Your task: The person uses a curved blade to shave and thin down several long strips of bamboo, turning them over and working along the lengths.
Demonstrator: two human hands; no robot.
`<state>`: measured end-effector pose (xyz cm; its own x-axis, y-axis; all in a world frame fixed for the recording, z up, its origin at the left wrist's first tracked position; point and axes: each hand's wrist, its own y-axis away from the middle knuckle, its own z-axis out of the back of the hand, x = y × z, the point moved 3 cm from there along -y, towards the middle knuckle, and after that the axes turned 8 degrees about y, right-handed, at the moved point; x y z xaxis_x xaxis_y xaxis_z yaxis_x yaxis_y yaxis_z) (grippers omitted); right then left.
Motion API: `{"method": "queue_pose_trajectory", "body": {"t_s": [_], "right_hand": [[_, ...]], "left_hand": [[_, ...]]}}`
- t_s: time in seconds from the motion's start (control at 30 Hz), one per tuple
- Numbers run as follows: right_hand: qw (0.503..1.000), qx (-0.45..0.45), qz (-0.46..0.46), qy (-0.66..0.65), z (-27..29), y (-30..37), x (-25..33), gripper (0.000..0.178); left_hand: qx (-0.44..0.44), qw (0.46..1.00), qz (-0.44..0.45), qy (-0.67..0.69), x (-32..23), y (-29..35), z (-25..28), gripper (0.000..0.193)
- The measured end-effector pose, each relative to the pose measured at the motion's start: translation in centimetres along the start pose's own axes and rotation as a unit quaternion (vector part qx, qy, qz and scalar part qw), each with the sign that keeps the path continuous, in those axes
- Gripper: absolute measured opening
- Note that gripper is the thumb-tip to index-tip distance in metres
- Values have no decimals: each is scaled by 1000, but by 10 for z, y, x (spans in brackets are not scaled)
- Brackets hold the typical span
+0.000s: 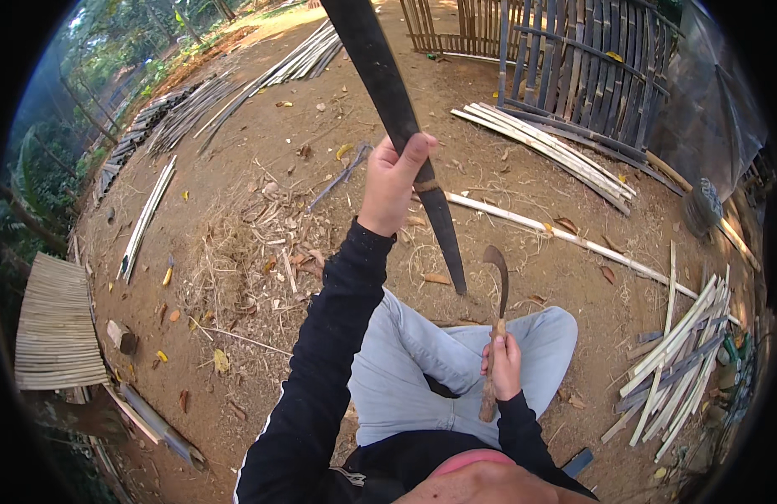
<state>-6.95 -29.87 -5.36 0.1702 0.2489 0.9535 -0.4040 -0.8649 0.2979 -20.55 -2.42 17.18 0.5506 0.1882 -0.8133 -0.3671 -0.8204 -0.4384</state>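
Note:
My left hand (392,186), raised in front of me, is closed around a long dark split-bamboo slat (374,67). The slat runs from the top edge of the picture down toward the ground by my knees, and a brown node ring crosses it just below my grip. Low over my lap, my right hand (505,367) is wrapped round the wooden handle of a sickle (500,290). Its short curved blade points up and hooks to the left, apart from the slat. I sit on the ground with my legs folded.
Pale bamboo strips (544,155) lie ahead on the right, by a dark bamboo slat panel (577,71). One long pole (556,235) crosses in front of me. A strip pile (678,361) is at right, a mallet-like tool (703,208) behind it. Shavings (229,260) cover the left ground.

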Motion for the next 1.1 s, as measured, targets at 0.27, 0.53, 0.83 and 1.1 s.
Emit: {"method": "queue_pose_trajectory", "body": {"t_s": [0.27,0.53,0.83,1.1], "right_hand": [[998,-13,-38,-42,7,3,-6,24],[998,10,-55,-40,6,-3,-12,22],[998,15,-49,-31,9,-5,-8,27],[969,-45,90,226,15,-83,34,28]], "left_hand": [[-45,977,-185,95,6,36,9,33],[-52,979,-194,-25,23,51,15,29],[-66,957,102,-263,97,103,84,29],[-138,963,214,-82,120,149,150,33]]}}
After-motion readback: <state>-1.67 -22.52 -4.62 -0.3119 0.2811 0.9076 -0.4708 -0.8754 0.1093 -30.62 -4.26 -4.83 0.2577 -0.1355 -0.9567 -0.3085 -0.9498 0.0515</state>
